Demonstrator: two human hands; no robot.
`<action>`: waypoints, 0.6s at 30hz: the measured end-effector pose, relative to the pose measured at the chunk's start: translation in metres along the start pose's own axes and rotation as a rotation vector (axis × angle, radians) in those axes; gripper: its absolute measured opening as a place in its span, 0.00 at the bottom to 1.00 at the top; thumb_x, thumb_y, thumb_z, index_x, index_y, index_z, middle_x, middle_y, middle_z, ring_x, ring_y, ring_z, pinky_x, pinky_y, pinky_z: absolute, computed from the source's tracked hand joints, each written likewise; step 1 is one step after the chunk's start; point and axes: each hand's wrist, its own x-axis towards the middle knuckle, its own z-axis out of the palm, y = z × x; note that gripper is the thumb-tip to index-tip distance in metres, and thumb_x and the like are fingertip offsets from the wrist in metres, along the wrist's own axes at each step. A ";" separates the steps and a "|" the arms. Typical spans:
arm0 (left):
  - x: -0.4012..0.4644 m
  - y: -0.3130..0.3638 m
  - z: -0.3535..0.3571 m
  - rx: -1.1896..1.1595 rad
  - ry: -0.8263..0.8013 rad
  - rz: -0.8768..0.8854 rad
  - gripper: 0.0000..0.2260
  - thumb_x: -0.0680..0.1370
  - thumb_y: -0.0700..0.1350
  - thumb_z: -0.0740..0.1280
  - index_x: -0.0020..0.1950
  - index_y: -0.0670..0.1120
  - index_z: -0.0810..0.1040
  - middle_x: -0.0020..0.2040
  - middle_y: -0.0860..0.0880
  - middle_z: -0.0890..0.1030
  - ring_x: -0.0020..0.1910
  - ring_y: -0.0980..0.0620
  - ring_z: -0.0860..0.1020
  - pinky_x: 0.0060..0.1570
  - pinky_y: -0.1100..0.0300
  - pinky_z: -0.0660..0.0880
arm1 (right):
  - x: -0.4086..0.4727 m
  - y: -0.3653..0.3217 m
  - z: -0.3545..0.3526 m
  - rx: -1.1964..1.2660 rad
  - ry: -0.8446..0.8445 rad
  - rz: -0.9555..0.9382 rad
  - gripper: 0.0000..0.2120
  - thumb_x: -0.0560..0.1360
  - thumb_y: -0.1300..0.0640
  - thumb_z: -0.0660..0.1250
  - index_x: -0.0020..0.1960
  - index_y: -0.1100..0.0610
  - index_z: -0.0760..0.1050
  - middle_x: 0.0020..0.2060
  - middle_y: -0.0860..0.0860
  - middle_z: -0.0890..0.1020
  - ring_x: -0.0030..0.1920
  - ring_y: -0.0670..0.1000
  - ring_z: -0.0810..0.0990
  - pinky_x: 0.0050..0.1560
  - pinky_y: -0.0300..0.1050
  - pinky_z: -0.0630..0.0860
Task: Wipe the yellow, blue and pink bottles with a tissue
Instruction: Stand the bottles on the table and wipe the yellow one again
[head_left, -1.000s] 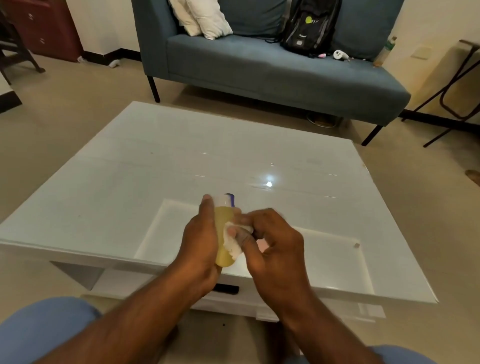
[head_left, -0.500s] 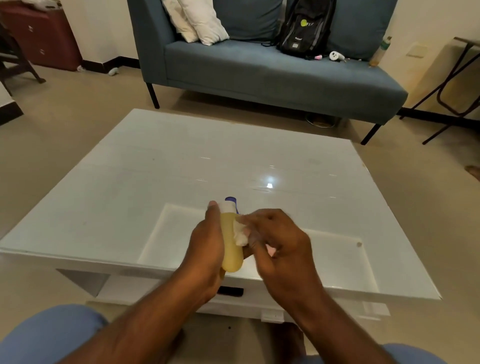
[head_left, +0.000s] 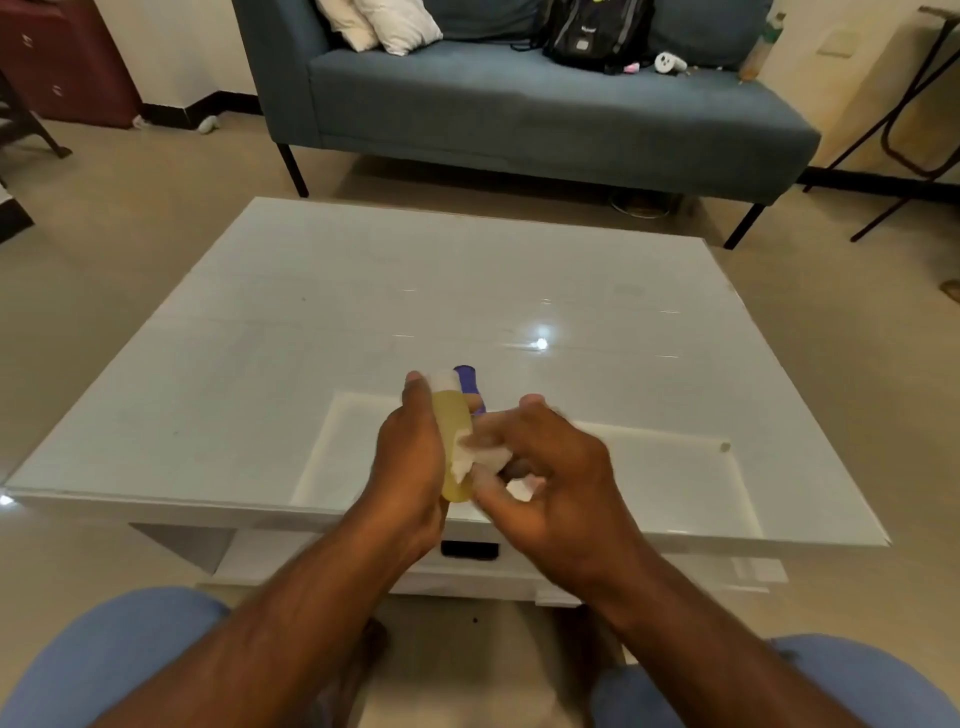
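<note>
Yellow bottle (head_left: 453, 447), gripped upright above the table (head_left: 260, 364) edge by the left hand (head_left: 410, 462), is being wiped with tissue (head_left: 480, 462) pinched in the right hand (head_left: 545, 478); blue bottle (head_left: 470, 389) is judged next.

A low white coffee table (head_left: 260, 364) with a glossy top stands on a beige tiled floor (head_left: 130, 218). Its near right part holds a shallow rectangular recess (head_left: 675, 478) under the clear surface, and a bright light spot reflects right of centre. A blue bottle (head_left: 470, 387) stands on the top near the middle, mostly hidden. A dark handle (head_left: 469, 549) shows on the drawer front below the near edge.
</note>
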 end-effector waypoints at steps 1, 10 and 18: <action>0.001 0.002 -0.002 -0.016 -0.010 -0.017 0.27 0.83 0.61 0.50 0.51 0.44 0.81 0.38 0.46 0.87 0.35 0.48 0.85 0.35 0.57 0.81 | -0.003 -0.002 0.001 -0.023 -0.056 -0.030 0.07 0.74 0.57 0.75 0.52 0.53 0.85 0.50 0.43 0.84 0.52 0.47 0.82 0.62 0.43 0.76; -0.005 -0.006 0.010 0.119 -0.023 0.073 0.23 0.82 0.62 0.51 0.52 0.49 0.79 0.43 0.45 0.85 0.41 0.47 0.84 0.43 0.54 0.81 | 0.010 -0.005 -0.011 0.072 0.107 0.073 0.08 0.76 0.63 0.75 0.54 0.56 0.84 0.49 0.44 0.84 0.49 0.44 0.84 0.45 0.31 0.79; 0.006 0.021 0.002 -0.161 -0.125 0.084 0.29 0.82 0.62 0.48 0.53 0.40 0.77 0.49 0.36 0.85 0.46 0.40 0.85 0.46 0.51 0.81 | -0.013 -0.022 0.004 -0.081 -0.376 -0.021 0.10 0.77 0.50 0.70 0.55 0.52 0.84 0.49 0.41 0.80 0.49 0.40 0.78 0.58 0.37 0.77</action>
